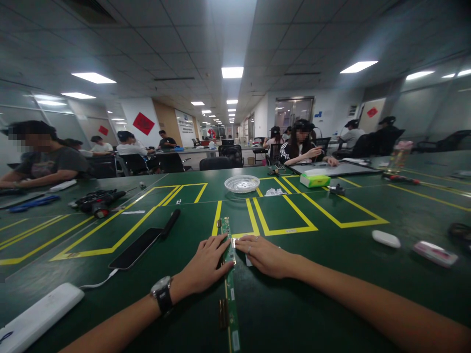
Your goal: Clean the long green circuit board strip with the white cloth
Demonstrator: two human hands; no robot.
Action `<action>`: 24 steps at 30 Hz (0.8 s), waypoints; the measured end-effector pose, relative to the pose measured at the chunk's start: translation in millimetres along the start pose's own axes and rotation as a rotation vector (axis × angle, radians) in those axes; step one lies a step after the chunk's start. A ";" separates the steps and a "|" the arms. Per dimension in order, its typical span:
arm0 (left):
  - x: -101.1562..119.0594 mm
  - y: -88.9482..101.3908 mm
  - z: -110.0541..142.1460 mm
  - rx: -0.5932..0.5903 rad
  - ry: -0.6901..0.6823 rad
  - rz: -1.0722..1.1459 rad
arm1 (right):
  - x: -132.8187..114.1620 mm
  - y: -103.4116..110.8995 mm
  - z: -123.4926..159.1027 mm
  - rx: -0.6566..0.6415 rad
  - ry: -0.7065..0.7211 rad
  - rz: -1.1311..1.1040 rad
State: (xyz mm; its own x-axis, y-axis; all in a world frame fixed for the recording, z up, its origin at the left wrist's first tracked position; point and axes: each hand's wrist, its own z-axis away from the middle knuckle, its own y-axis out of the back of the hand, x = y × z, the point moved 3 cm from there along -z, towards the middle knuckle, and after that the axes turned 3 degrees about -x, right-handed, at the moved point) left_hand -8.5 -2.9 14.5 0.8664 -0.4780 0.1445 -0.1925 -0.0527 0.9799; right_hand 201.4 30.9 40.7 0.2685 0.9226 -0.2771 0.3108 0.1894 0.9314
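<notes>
A long, narrow green circuit board lies lengthwise before me on the dark green tabletop, with copper-coloured flaps at its left edge. My left hand, with a watch on the wrist, holds the board down; its thumb and fingertips rest on it. From the other side my right hand, wearing a ring, reaches the board's right edge with its fingers pressed together. A white piece shows partly from under this hand; its kind is hidden.
A black phone on a cable and a white power bank lie left. Ahead stand a white basket and a green tissue pack. A power drill lies far left, a white case right. People sit around.
</notes>
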 end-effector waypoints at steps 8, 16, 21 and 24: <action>4.0 3.5 -0.2 -0.019 -0.008 -0.004 | -2.7 3.6 -0.9 -0.003 -0.001 -0.049; 3.0 2.5 0.3 -0.003 0.011 -0.003 | -2.7 3.8 -0.8 0.013 0.007 -0.049; 1.4 0.5 -0.1 0.004 0.012 -0.007 | -3.0 3.8 -0.3 0.011 0.016 -0.047; -0.2 -1.2 -0.2 0.011 0.016 -0.010 | -2.9 3.7 -0.5 0.006 0.022 -0.051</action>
State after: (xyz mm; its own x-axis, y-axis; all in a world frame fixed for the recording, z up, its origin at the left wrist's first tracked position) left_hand -8.3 -2.6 13.3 0.8757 -0.4631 0.1367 -0.1885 -0.0673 0.9798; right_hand 201.3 29.1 45.1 0.2325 0.9189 -0.3186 0.3293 0.2339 0.9148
